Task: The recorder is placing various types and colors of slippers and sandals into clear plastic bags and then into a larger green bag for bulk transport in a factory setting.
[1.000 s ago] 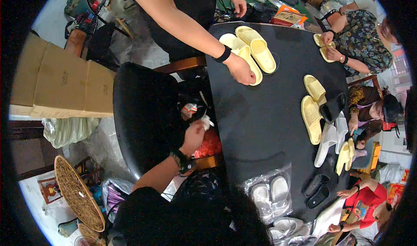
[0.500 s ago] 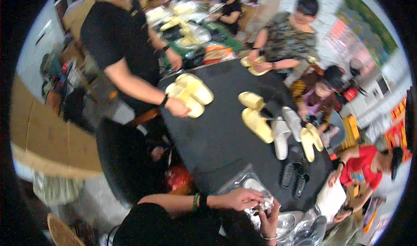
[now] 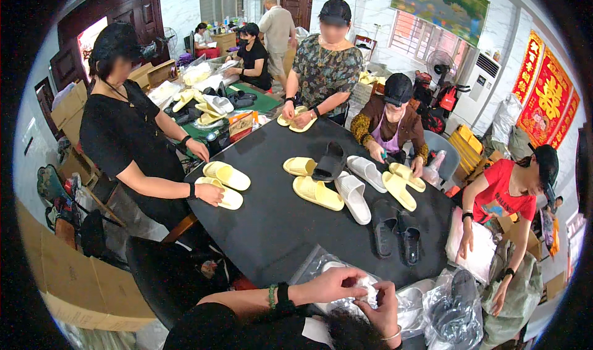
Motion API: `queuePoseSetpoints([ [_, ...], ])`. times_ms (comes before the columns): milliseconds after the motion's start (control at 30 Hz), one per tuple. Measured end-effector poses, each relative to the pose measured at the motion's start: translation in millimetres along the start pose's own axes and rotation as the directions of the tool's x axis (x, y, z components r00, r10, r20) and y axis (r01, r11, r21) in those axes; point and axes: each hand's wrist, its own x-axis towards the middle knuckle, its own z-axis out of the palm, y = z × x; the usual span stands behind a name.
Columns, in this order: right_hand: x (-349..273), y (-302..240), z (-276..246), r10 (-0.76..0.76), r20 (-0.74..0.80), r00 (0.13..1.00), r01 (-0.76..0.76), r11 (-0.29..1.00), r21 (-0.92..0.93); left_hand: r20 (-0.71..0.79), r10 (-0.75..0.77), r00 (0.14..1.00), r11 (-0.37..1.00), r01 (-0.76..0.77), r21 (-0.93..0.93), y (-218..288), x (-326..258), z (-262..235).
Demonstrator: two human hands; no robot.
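At the near edge of a round black tabletop (image 3: 272, 226), the wearer's two hands meet over a white slipper (image 3: 369, 291) that lies on a clear plastic bag (image 3: 321, 263). The left hand (image 3: 330, 285) is closed around the slipper's near end, and the right hand (image 3: 384, 307) pinches it from the other side, so the hands are together and clamped on it. The bag is slick and crumpled and it overhangs the tabletop's near rim, so a tug could, I judge, slide bag and slipper off the edge or tear the film. More bagged footwear (image 3: 451, 307) is heaped just right of the hands, and an elbow could knock it down. Farther across the tabletop from the hands lie a pair of black slides (image 3: 395, 229), then loose yellow slippers (image 3: 318, 192) and white ones (image 3: 355, 195), crowded enough that pairs might get mixed. A person in black (image 3: 123, 140) at the tabletop's left side presses a hand on another yellow pair (image 3: 225, 183). The slipper is largely hidden under the fingers, so its shape and whether it is already inside the bag cannot be told. The wearer's dark hair (image 3: 352, 334) blocks the lower edge, and the fisheye rim cuts off the far right.
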Motion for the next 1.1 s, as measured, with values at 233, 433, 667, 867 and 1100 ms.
queuePoseSetpoints([
  [233, -10.8, -10.0, -19.6, -0.068, -0.089, 0.994, 0.081, 0.985, 0.155, -0.091, 0.055, 0.994, 0.998, -0.056, -0.015, 7.2, -3.9, -2.7],
  [433, -7.7, -25.9, -23.1, -0.083, -0.112, 0.990, 0.110, 0.959, 0.263, -0.118, 0.110, 0.987, 0.977, -0.129, -0.170, 30.5, -8.8, -4.6],
  [667, 1.0, -55.2, -31.5, -0.091, -0.068, 0.994, 0.109, 0.932, 0.345, -0.142, 0.053, 0.988, 0.911, -0.106, -0.398, 36.8, -16.4, -3.4],
  [867, -9.9, -54.5, -35.9, -0.025, -0.232, 0.972, 0.137, 0.866, 0.481, -0.289, 0.069, 0.955, 0.856, -0.206, -0.475, 43.4, -19.5, 5.0],
  [1100, -14.2, -69.5, -34.8, -0.431, 0.009, 0.903, 0.396, 0.838, 0.374, -0.095, -0.076, 0.993, 0.765, -0.003, -0.643, 46.2, -24.4, 9.7],
])
